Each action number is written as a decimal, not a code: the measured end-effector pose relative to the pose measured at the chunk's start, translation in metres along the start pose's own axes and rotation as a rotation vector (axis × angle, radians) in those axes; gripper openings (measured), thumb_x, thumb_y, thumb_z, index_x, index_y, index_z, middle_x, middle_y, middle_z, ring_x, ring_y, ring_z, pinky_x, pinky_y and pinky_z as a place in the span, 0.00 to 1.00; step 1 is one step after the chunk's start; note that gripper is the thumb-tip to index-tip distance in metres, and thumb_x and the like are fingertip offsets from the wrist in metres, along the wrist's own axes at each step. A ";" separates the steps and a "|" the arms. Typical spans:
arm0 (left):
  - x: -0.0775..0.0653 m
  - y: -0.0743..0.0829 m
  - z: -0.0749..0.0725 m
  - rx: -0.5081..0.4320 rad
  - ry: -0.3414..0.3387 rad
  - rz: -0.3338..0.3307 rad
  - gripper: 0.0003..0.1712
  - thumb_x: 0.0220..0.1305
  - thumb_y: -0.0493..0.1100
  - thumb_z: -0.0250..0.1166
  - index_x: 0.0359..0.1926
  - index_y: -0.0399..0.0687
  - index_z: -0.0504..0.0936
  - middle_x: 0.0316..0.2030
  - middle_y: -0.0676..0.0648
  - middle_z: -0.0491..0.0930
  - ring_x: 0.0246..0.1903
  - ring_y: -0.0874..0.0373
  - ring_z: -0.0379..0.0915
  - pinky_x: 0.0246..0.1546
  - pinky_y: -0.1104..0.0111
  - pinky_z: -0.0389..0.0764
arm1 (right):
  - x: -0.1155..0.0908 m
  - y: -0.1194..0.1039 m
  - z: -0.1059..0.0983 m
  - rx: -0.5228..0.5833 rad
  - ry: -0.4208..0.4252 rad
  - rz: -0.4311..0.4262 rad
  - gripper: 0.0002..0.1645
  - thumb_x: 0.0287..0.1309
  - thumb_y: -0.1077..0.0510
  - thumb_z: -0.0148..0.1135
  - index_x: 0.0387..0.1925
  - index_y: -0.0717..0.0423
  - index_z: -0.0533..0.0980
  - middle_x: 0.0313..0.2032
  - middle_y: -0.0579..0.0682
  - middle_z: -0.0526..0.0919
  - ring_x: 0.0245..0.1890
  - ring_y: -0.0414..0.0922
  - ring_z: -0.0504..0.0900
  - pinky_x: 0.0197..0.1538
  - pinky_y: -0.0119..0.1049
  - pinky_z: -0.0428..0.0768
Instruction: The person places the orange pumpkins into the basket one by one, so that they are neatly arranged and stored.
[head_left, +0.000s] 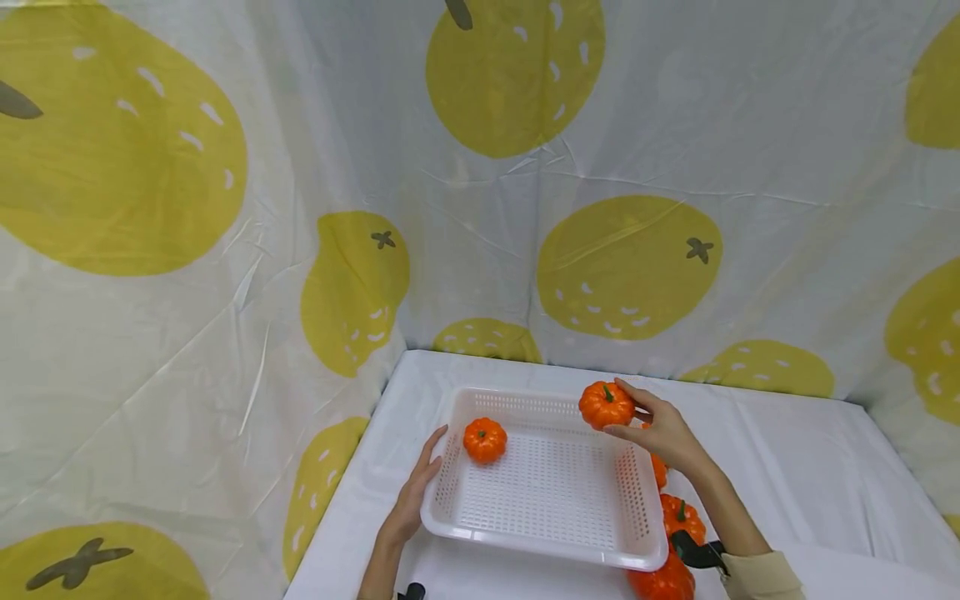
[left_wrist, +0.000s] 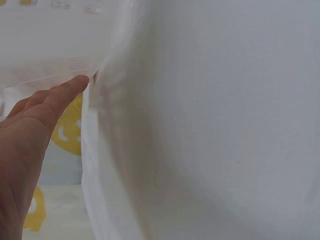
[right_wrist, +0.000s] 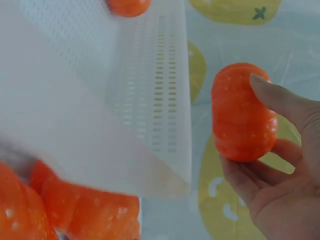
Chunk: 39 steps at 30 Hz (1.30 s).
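My right hand (head_left: 662, 427) grips a small orange pumpkin (head_left: 604, 405) between thumb and fingers, above the right back corner of a white plastic basket (head_left: 543, 546). The right wrist view shows this pumpkin (right_wrist: 243, 112) held from the side, beside the basket wall (right_wrist: 165, 100). A second pumpkin (head_left: 485, 440) sits inside the basket near its left wall. My left hand (head_left: 415, 492) rests against the basket's left outer side with its fingers extended. In the left wrist view that hand (left_wrist: 37, 120) has its fingertips at the basket wall (left_wrist: 55, 45).
Several more pumpkins (head_left: 682, 518) lie along the basket's right side, partly hidden by it and the right arm. White cloth (head_left: 810, 467) covers the table. Curtains with yellow fruit prints (head_left: 630, 267) hang behind and at the left.
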<state>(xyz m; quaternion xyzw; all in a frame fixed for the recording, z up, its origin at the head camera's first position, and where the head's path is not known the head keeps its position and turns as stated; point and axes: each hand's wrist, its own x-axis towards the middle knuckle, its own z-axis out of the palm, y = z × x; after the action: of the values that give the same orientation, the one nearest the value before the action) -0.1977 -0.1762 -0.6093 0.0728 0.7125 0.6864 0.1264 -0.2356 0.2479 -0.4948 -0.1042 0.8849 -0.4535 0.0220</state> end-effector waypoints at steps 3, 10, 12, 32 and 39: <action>0.000 0.000 0.000 -0.002 -0.005 0.001 0.33 0.81 0.59 0.38 0.82 0.72 0.47 0.85 0.48 0.36 0.78 0.40 0.48 0.67 0.63 0.67 | 0.007 -0.005 0.009 0.016 -0.034 -0.025 0.51 0.61 0.51 0.74 0.79 0.58 0.60 0.73 0.71 0.66 0.67 0.70 0.74 0.60 0.54 0.82; -0.001 0.000 -0.001 -0.004 -0.001 0.001 0.33 0.81 0.59 0.38 0.82 0.72 0.47 0.85 0.48 0.37 0.78 0.41 0.47 0.68 0.60 0.64 | 0.024 -0.008 0.030 0.092 -0.135 -0.075 0.52 0.59 0.54 0.76 0.78 0.61 0.60 0.73 0.71 0.66 0.67 0.70 0.75 0.58 0.48 0.85; -0.001 -0.001 -0.001 -0.001 -0.005 0.003 0.33 0.81 0.59 0.38 0.82 0.72 0.47 0.85 0.48 0.37 0.78 0.41 0.47 0.68 0.60 0.65 | 0.027 -0.008 0.036 0.099 -0.154 -0.075 0.52 0.57 0.55 0.77 0.77 0.62 0.61 0.73 0.71 0.66 0.66 0.70 0.75 0.57 0.47 0.85; -0.001 0.002 -0.001 -0.005 -0.005 0.003 0.32 0.81 0.59 0.38 0.82 0.73 0.48 0.84 0.49 0.38 0.76 0.41 0.50 0.67 0.62 0.66 | 0.051 -0.008 0.069 0.134 -0.267 -0.072 0.48 0.56 0.54 0.78 0.74 0.60 0.67 0.73 0.63 0.71 0.70 0.64 0.73 0.66 0.56 0.78; -0.002 0.003 0.001 0.014 0.003 0.008 0.33 0.81 0.59 0.38 0.82 0.72 0.47 0.85 0.48 0.37 0.78 0.40 0.48 0.68 0.62 0.66 | 0.056 -0.007 0.086 0.130 -0.325 -0.108 0.48 0.55 0.55 0.79 0.73 0.65 0.68 0.71 0.65 0.73 0.69 0.64 0.73 0.68 0.58 0.75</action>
<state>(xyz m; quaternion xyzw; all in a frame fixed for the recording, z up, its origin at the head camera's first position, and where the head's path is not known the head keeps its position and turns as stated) -0.1958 -0.1757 -0.6067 0.0753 0.7173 0.6819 0.1220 -0.2781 0.1641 -0.5362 -0.2221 0.8315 -0.4876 0.1470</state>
